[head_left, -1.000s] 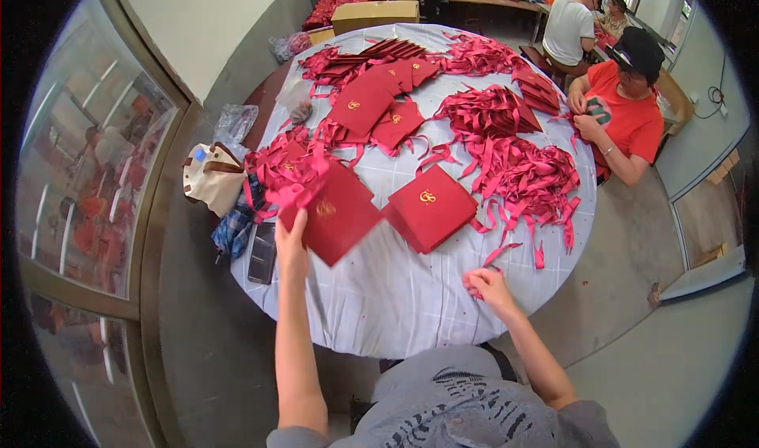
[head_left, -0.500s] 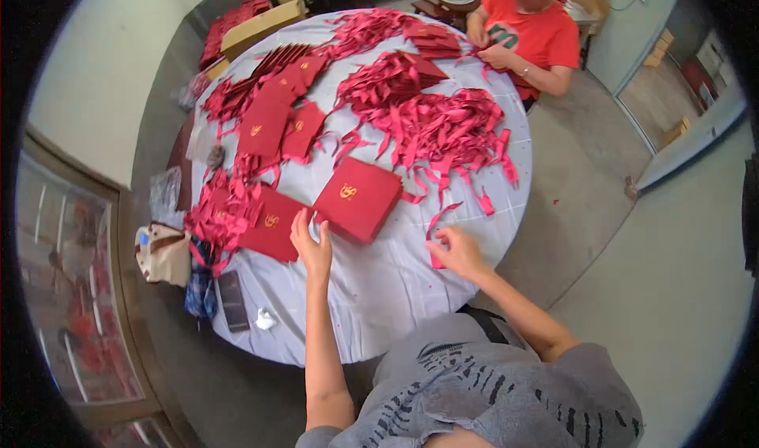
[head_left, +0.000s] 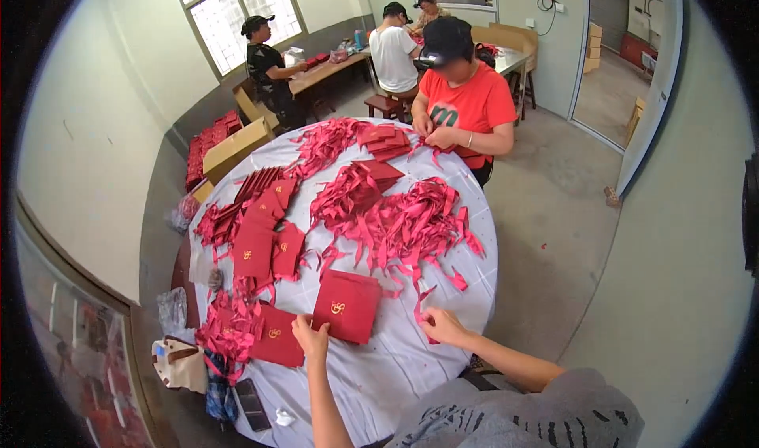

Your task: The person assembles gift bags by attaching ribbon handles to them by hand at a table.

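A stack of flat, square red bags with a gold emblem lies in front of me, at the near middle of the table. My left hand is at its lower left corner, thumb and fingers apart, the thumb by the stack's edge. Another red bag lies just left of that hand, with pink ribbons beside it. Right of the stack, my right hand has its fingers closed on a pink ribbon, which runs up toward the ribbon heap. The ribbon's lower end is partly hidden by the fingers.
A large heap of pink ribbons covers the middle right of the round white-covered table. More red bags lie at the left. A phone and crumpled tissue are near the front. A co-worker in red works across the table.
The view has tilted up and shows more of the room and other people. My left hand has come closer to the stack's corner. My right hand stays at the ribbon.
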